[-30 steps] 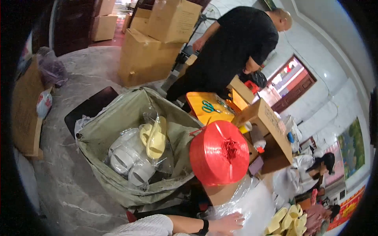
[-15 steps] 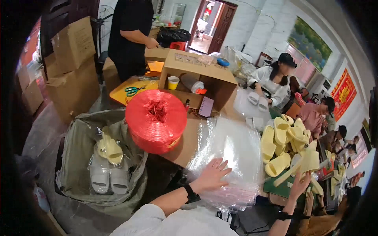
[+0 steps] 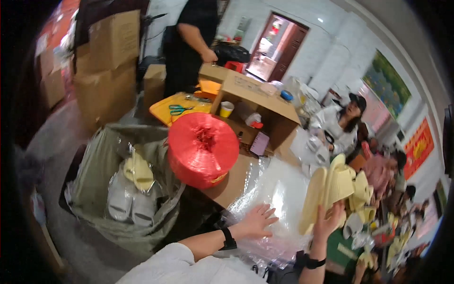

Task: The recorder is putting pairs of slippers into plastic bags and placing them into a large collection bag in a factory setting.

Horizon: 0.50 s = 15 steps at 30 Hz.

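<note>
My left hand point(image 3: 257, 221) lies flat with its fingers spread on a stack of clear plastic bags point(image 3: 279, 184) at the table's edge. Just right of the stack, my right hand point(image 3: 327, 222) grips a pair of pale yellow slippers point(image 3: 312, 199) from below, toes pointing up. The slippers stand over the right side of the bags, and part of the grip is hidden behind the fingers. More yellow slippers point(image 3: 362, 191) lie heaped behind, some of them covered by the held pair.
A red roll of plastic twine point(image 3: 203, 151) stands left of the bags. Below it, an open sack point(image 3: 94, 189) contains bagged yellow and white slippers. A cardboard box point(image 3: 283, 106), scissors point(image 3: 179, 110) and co-workers, one in white point(image 3: 333, 125), are farther back.
My right hand has come left with the yellow slippers, from the heap to the bags. My left hand stays spread on the bags. The view has shifted.
</note>
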{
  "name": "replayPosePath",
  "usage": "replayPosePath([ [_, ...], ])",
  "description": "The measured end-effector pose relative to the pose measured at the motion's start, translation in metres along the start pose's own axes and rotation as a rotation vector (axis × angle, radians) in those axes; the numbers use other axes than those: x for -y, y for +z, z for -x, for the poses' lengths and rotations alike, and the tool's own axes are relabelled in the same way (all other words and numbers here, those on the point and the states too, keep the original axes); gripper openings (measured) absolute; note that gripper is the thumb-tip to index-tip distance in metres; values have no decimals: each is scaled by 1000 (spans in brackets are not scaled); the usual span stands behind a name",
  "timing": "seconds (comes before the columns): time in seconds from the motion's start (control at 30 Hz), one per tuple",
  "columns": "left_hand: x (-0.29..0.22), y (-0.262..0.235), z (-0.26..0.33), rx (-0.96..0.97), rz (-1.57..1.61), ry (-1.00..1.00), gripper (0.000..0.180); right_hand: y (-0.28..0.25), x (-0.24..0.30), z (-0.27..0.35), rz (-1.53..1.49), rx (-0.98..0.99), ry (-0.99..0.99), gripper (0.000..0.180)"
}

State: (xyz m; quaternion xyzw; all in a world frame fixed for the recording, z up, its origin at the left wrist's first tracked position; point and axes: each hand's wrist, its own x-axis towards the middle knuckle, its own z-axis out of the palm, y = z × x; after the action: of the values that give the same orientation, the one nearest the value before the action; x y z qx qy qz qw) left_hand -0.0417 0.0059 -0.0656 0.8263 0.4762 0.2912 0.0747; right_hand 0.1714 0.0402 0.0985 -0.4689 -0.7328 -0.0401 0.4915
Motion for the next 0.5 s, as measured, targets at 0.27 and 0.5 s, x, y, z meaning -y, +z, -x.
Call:
replayPosePath([
  [0.27, 0, 15, -1, -68, 255, 57, 72, 91, -63, 28, 191, 257, -92, 53],
  [0.5, -1, 49, -3, -290, 285, 105, 64, 101, -61, 31, 419, 480, -65, 58],
])
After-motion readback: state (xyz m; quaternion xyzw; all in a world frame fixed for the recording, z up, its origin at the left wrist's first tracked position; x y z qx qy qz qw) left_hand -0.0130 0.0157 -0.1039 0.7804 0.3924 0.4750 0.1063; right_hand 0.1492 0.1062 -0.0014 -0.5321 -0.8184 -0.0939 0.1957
